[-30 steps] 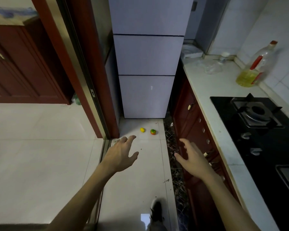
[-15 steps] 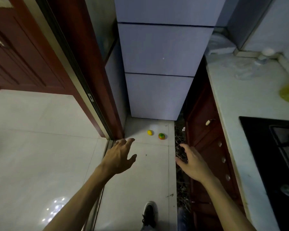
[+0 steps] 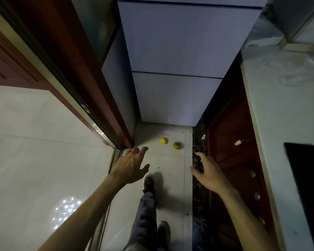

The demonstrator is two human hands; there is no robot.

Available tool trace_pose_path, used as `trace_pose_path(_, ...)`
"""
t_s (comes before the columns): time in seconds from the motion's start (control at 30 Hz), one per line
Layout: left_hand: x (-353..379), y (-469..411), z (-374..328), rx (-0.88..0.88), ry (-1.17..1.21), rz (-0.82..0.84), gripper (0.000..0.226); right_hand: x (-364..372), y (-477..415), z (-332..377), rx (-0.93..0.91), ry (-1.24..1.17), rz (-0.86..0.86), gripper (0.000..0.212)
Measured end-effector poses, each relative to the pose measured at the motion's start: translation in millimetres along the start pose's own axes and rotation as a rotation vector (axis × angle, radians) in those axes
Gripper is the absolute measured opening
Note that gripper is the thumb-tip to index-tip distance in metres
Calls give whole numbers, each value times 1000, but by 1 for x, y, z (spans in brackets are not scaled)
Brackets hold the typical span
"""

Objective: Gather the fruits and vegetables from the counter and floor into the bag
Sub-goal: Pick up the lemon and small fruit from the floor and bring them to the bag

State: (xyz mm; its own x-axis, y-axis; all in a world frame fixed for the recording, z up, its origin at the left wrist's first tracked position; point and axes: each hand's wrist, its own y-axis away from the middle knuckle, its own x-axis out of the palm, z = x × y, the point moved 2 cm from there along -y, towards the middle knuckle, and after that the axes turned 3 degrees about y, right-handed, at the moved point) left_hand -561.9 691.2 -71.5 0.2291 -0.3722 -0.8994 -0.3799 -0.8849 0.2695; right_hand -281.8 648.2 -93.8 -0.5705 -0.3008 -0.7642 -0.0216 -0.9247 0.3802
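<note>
Centre of frame, on the pale floor (image 3: 170, 178), two small round items lie near each other but not touching: a yellow fruit (image 3: 163, 140) and, to its right, an orange-and-green fruit (image 3: 177, 145). Both sit just below the base of the white fridge (image 3: 176, 51). Left hand (image 3: 132, 164) is outstretched at mid-frame, fingers spread and released, grasping nothing, fingertips short of the yellow fruit. Right hand (image 3: 208, 172) is also released with fingers apart and empty, over a dark gritty strip (image 3: 198, 156) along the red-brown cabinet (image 3: 234, 160). Door frame (image 3: 71, 73) runs diagonally at left. White counter (image 3: 279, 133) is at right, crumpled clear plastic (image 3: 288, 69) on it at upper right, black cooktop (image 3: 304, 178) at the right edge. A dark shoe (image 3: 148, 182) is planted below the hands. Nothing lies between the hands and the fruits.
</note>
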Motion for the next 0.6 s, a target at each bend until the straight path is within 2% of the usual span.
trace_pose_path(0.3,41,-154,53,28,-26,154,66,27,-124,-33,150,-76,6,63)
trace_pose_path(0.6,154,-275,101,42,-16,266,61,112,-228,-110,257,-59,43,67)
